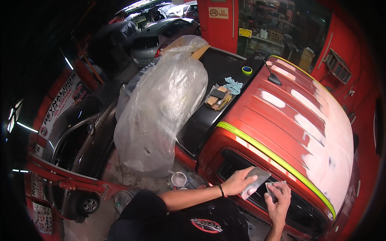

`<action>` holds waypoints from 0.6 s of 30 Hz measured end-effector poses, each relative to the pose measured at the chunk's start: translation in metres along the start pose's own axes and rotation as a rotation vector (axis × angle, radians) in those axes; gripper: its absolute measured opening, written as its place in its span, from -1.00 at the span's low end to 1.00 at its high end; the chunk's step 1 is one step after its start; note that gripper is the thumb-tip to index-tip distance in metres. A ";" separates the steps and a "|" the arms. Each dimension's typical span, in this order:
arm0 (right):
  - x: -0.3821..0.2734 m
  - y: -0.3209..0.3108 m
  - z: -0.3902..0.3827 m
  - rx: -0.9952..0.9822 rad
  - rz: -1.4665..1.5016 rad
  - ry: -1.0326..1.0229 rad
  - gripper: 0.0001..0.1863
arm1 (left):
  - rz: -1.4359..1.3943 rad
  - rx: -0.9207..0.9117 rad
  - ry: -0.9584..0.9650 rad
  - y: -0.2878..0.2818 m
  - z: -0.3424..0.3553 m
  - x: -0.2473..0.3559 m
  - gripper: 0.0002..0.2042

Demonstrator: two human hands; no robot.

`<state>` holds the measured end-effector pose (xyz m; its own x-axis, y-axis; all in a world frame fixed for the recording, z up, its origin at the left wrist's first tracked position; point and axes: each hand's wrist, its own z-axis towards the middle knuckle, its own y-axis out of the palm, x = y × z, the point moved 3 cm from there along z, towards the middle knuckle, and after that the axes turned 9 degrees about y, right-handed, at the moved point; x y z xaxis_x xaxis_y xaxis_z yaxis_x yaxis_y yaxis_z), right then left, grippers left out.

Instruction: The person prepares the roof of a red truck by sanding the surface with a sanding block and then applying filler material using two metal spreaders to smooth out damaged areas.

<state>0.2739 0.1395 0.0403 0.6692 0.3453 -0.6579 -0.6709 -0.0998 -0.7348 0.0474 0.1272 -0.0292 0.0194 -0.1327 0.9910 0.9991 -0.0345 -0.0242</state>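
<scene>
Red roof point(249, 114) of a vehicle, marked by pale, pinkish-white oblong patches that merge into one broad whitish area toward the right. A lime-yellow strip point(277, 155) edges it. The cover point(219, 64) behind is black, bearing a light blue cloth point(233, 85), tan and dark grey blocks point(218, 96), and a tape roll point(246, 70), yellow-green with blue inside. The plastic sheet point(165, 100) is milky, translucent white. The flat piece point(260, 175) in the left hand point(240, 182) is grey; the smaller piece point(274, 192) in the right hand point(280, 203) is grey too. The shirt point(177, 225) is black with a red-and-white oval print. The wall point(219, 34) is bright red, the parked car point(150, 42) silver.
</scene>
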 end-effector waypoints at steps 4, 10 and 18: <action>-0.024 0.030 -0.004 -0.051 0.000 -0.134 -0.64 | 0.054 0.031 0.073 0.011 -0.002 0.006 -0.61; -0.027 0.040 -0.023 -0.201 -0.054 -0.123 -0.61 | 0.071 0.430 0.211 -0.015 0.028 0.036 -0.61; -0.052 0.044 -0.009 -0.103 0.575 -0.075 -0.52 | -0.892 0.422 -0.296 -0.002 0.000 -0.007 -0.64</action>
<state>0.2122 0.1090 0.0412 0.1804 0.2735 -0.9448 -0.8826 -0.3789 -0.2782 0.0451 0.1283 -0.0362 -0.7845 0.0222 0.6197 0.5852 0.3571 0.7280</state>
